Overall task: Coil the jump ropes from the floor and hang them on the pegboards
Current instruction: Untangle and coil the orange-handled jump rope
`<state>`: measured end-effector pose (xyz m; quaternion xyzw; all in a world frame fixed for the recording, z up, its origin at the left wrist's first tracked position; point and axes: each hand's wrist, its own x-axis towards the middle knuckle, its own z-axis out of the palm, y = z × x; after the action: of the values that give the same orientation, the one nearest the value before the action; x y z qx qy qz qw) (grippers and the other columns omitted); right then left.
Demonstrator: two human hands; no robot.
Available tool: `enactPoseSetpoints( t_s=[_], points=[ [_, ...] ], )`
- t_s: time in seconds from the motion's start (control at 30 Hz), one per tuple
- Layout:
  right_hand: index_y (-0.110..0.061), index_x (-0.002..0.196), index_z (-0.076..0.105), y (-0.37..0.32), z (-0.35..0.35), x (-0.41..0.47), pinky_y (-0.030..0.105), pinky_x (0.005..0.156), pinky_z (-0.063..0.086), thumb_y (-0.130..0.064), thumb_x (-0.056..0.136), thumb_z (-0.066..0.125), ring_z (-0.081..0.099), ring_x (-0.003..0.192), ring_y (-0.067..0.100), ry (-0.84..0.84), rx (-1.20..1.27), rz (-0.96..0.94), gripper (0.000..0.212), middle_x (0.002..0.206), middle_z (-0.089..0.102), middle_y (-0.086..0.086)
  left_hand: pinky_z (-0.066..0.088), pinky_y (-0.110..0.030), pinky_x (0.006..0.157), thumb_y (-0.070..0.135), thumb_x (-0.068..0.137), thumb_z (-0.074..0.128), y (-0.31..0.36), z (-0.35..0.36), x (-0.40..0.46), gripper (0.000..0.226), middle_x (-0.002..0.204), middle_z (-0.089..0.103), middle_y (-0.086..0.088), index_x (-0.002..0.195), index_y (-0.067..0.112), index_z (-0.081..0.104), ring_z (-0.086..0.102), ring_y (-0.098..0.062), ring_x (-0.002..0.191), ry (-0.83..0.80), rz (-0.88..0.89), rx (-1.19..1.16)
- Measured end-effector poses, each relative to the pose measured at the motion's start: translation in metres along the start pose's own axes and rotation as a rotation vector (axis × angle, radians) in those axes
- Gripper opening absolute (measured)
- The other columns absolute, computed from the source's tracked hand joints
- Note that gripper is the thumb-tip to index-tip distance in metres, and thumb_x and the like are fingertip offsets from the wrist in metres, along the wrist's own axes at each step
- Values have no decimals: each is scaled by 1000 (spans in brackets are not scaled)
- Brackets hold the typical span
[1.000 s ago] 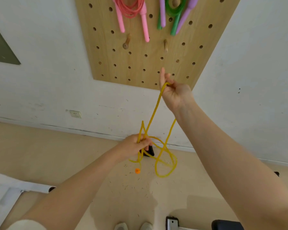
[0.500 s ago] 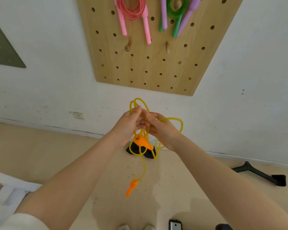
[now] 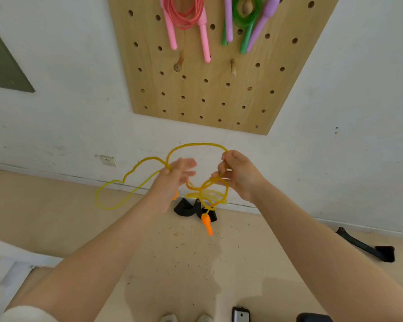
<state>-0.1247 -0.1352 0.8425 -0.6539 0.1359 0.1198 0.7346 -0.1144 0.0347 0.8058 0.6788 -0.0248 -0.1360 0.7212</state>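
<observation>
Pegboard [image 3: 196,94] on the wall is holding a pink rope [image 3: 186,17] and a green rope [image 3: 247,17] with purple handles on its pegs. Both hands are holding the yellow rope [image 3: 196,145] in mid-air below it. Left hand [image 3: 172,180], blurred, is gripping the cord with fingers partly spread; right hand [image 3: 240,173] is pinching loops. Orange handle [image 3: 206,223] is dangling. Since half a second ago the hands are pulling apart, and a loop is swinging out left.

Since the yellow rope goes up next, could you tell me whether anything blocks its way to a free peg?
Nothing visible does: the yellow rope sits below the pegboard, and two bare pegs face open wall.
</observation>
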Motion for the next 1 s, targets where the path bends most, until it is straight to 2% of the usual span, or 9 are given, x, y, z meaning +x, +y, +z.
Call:
enactPoseSetpoints(
  t_s=[0.13,0.23,0.4,0.5,0.6,0.73,0.8,0.9,1.0],
  points=[
    [-10,86,41,-20,7,2,41,61,59,-16,103,27,67,63,26,57,402,7,22,64,50,8,46,-15,66,28,101,31,-4,14,-16,32,80,64,6,107,17,61,59,-5,69,-264,55,345],
    [-10,86,42,-26,0,7,40,59,60,-14,102,28,62,49,22,148,533,9,22,53,47,5,37,-13,57,24,100,37,3,12,-16,29,60,49,14,86,25,63,46,4,54,-201,141,418],
    [-12,83,39,-17,-2,11,27,47,41,-7,101,27,30,42,14,268,445,-24,22,53,27,0,35,-2,70,15,97,45,4,3,-9,24,91,56,7,107,8,67,52,-6,84,-126,354,719],
    [-12,87,40,-18,-2,11,27,54,34,-3,100,27,24,51,14,231,522,-29,20,62,23,1,36,-8,63,19,96,47,2,-2,-5,21,81,52,10,109,12,62,50,-12,79,-190,271,807],
    [-11,95,44,-20,-3,4,38,69,50,0,97,29,36,55,17,118,549,-14,19,62,35,2,42,-17,57,23,95,50,6,-8,-1,28,79,53,8,122,31,53,53,-10,60,-304,60,781],
    [-16,115,47,-26,1,-2,55,79,53,0,98,28,49,59,20,51,514,-73,29,62,43,2,46,-21,51,19,88,59,10,-10,-2,18,70,55,4,106,16,60,53,-9,52,-350,-79,864],
    [-20,128,42,-33,-3,0,50,73,56,-4,100,28,51,57,20,84,540,-94,35,64,44,3,45,-18,49,18,86,64,-1,-19,-4,16,71,56,1,100,12,61,54,-9,58,-322,-183,656],
    [-27,140,32,-37,-13,0,33,58,57,-11,102,27,50,52,19,203,415,-102,42,68,46,4,47,-20,57,18,92,54,-16,-38,-6,11,73,55,-3,85,11,59,56,-11,62,-256,-305,6],
    [-34,144,25,-34,-15,2,21,42,46,-18,103,24,42,42,13,261,306,-77,44,71,47,4,51,-24,68,23,99,40,-24,-44,5,30,62,60,2,73,12,50,67,-10,68,32,-275,-369]
  ],
)
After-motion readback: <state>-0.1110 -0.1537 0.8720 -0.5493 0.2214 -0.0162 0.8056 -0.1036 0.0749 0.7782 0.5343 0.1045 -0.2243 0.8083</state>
